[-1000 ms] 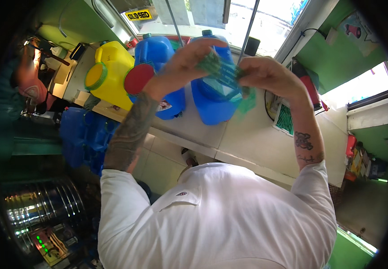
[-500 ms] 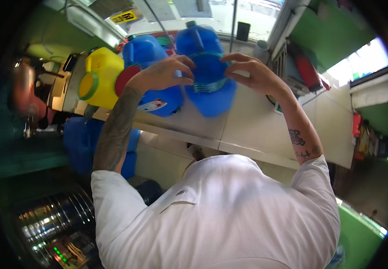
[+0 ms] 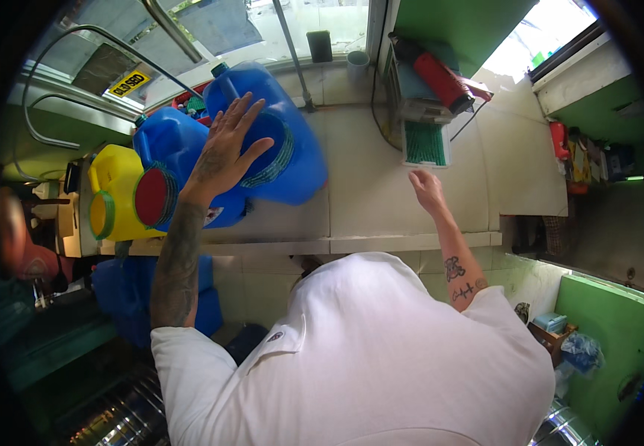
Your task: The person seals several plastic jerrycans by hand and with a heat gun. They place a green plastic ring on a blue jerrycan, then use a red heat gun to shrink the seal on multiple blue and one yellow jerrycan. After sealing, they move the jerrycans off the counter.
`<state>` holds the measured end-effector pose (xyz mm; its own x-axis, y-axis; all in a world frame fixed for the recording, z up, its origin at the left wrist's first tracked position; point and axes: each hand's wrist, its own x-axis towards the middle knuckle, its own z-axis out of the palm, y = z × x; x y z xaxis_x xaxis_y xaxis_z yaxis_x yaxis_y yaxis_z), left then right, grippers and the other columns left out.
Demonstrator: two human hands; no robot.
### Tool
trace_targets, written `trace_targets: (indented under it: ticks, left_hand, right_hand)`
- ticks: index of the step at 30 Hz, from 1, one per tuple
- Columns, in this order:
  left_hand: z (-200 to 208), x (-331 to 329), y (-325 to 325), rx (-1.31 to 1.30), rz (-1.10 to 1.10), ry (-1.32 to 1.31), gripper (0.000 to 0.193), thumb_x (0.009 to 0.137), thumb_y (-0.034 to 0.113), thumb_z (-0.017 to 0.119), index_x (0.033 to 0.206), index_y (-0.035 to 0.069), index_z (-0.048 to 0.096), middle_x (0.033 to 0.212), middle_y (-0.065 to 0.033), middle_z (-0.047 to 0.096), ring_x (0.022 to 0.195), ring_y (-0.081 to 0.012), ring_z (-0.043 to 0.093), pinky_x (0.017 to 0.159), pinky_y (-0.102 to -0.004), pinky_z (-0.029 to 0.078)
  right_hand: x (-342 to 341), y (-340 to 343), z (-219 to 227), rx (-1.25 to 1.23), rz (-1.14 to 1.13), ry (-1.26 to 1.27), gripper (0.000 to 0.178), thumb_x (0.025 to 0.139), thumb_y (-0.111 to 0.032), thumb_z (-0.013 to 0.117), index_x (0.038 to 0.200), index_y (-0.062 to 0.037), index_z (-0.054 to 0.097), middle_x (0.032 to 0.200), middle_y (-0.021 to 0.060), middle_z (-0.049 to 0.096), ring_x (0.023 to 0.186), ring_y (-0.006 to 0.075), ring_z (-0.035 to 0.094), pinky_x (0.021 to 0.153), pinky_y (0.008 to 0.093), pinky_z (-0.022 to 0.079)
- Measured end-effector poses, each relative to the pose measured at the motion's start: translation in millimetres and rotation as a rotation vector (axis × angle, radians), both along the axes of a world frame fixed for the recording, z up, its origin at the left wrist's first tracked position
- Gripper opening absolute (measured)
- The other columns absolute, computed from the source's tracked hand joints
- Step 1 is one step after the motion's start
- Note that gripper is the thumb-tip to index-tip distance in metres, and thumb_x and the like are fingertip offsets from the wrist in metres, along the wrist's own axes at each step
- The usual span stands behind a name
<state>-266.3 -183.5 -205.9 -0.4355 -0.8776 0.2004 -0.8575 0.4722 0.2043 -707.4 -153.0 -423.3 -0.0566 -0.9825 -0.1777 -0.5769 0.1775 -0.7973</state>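
Note:
My left hand [image 3: 227,145] lies open with spread fingers across the blue cap [image 3: 271,152] of a large blue jug [image 3: 300,167]. A green-striped band [image 3: 281,165] runs around this cap. My right hand [image 3: 429,192] is at the near edge of a white-framed tray [image 3: 447,162] holding green ridged material [image 3: 424,141]. Its fingers are curled together; whether they hold anything is hidden. Left of the large jug stands another blue jug [image 3: 169,137] with a dark red cap [image 3: 155,197], also green-banded. Beyond it is a yellow jug [image 3: 120,167] with a yellow cap [image 3: 102,215].
All this stands on a pale tiled counter [image 3: 366,201]. A red cylindrical thing [image 3: 445,85] rests on the box behind the tray. A grey cup [image 3: 358,63] and a metal pole [image 3: 292,52] are at the back. More blue jugs [image 3: 125,293] sit below the counter's left side.
My right hand has left the blue jug's cap and moved right to the tray, its fingers now curled. My left hand has flattened over the cap. The view has shifted right.

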Motion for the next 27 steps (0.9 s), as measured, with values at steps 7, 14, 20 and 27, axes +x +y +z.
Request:
trace_targets:
  ticks: [7, 14, 20, 27]
  left_hand:
    - [17, -17, 12, 0.032, 0.027, 0.106, 0.068, 0.104, 0.051, 0.052, 0.16, 0.017, 0.034, 0.169, -0.012, 0.024, 0.157, -0.0329, 0.02, 0.127, -0.0487, 0.018]
    - [27, 25, 106, -0.227, 0.341, 0.573, 0.053, 0.105, 0.037, 0.057, 0.149, 0.008, 0.05, 0.161, -0.0156, 0.04, 0.15, -0.0334, 0.036, 0.12, -0.0459, 0.031]
    - [0, 74, 170, -0.397, 0.676, 0.795, 0.045, 0.107, 0.027, 0.055, 0.146, 0.006, 0.051, 0.156, -0.0145, 0.045, 0.144, -0.0305, 0.043, 0.118, -0.0418, 0.035]
    - [-40, 169, 195, -0.423, 0.85, 1.102, 0.052, 0.106, 0.028, 0.059, 0.15, 0.004, 0.046, 0.153, -0.0171, 0.047, 0.142, -0.0293, 0.044, 0.117, -0.0406, 0.036]
  right_hand:
    - [-32, -66, -46, -0.416, 0.044, 0.392, 0.038, 0.098, -0.031, 0.065, 0.127, -0.0053, 0.069, 0.129, 0.0188, 0.068, 0.12, 0.03, 0.065, 0.099, 0.0392, 0.051]
    - [-168, -155, 52, -0.63, -0.15, 0.1, 0.032, 0.102, -0.007, 0.058, 0.133, -0.0077, 0.063, 0.123, 0.0144, 0.07, 0.108, 0.0249, 0.068, 0.084, 0.0367, 0.057]
    - [-184, -254, 73, -0.413, 0.563, 0.631, 0.075, 0.086, 0.008, 0.067, 0.154, -0.0091, 0.042, 0.15, 0.0205, 0.05, 0.134, 0.0367, 0.053, 0.109, 0.043, 0.047]
    - [-129, -237, 88, -0.371, 0.466, 0.455, 0.045, 0.088, 0.002, 0.064, 0.132, -0.0025, 0.058, 0.113, 0.0197, 0.065, 0.103, 0.0362, 0.063, 0.09, 0.0462, 0.05]
